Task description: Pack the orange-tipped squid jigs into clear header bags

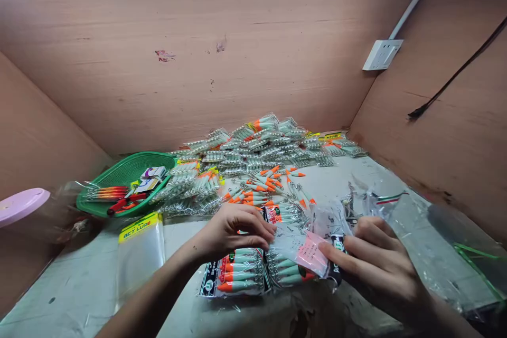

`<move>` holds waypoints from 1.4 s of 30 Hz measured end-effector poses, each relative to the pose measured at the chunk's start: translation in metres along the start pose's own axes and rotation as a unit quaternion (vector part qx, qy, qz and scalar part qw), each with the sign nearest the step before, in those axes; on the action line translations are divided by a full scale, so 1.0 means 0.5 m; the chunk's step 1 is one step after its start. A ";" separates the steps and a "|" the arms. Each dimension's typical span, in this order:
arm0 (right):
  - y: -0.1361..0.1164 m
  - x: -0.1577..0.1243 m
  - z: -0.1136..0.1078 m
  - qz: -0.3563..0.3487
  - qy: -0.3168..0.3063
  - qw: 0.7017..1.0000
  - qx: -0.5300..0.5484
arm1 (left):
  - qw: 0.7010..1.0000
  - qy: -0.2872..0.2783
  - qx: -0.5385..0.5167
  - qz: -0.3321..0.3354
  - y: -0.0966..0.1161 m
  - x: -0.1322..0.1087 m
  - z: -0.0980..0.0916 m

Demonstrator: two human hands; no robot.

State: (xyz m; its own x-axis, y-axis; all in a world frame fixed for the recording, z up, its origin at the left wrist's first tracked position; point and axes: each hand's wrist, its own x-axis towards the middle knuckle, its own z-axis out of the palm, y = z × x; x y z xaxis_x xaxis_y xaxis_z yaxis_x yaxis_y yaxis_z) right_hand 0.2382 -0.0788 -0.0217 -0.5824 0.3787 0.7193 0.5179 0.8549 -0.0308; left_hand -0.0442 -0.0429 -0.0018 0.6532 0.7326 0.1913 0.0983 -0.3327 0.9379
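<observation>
A clear plastic bag (288, 240) with a pink label (311, 250) stretches between my two hands. My left hand (240, 229) pinches its left edge, with thumb and fingertips together. At the other end, my right hand (374, 261) grips the bag, with the index finger against the label. Beneath lie packs of pale green lures with orange tips and metal hooks: a left pack (241, 270) with a black and red header, and a right pack (287, 270) partly covered by the bag. Loose orange-tipped lures (269, 185) lie just behind my hands.
A large heap of bagged lures (257, 142) rests against the back wall. On the left are a green basket (119, 169) holding red-handled pliers (127, 203) and small boxes, and a stack of yellow-topped empty bags (140, 245). Crumpled clear plastic (428, 253) lies at right.
</observation>
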 end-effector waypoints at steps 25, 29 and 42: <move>0.084 0.104 0.079 0.469 -0.096 0.774 0.415 | 0.937 0.228 -0.210 -0.160 -0.082 0.040 -0.002; 0.156 0.155 0.152 0.437 -0.143 0.867 0.192 | 0.925 0.283 -0.145 -0.208 -0.095 0.061 -0.064; 0.199 0.213 0.231 0.378 -0.184 0.907 -0.027 | 0.856 0.357 0.272 -0.256 -0.040 0.051 -0.093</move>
State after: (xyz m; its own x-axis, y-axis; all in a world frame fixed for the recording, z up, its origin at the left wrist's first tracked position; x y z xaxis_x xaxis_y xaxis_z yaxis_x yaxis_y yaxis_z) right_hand 0.1554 0.0874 -0.0283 -0.2119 0.9508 0.2260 0.8808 0.2860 -0.3774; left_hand -0.0646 0.0103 -0.0023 -0.1867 0.9766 0.1064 0.6965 0.0552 0.7154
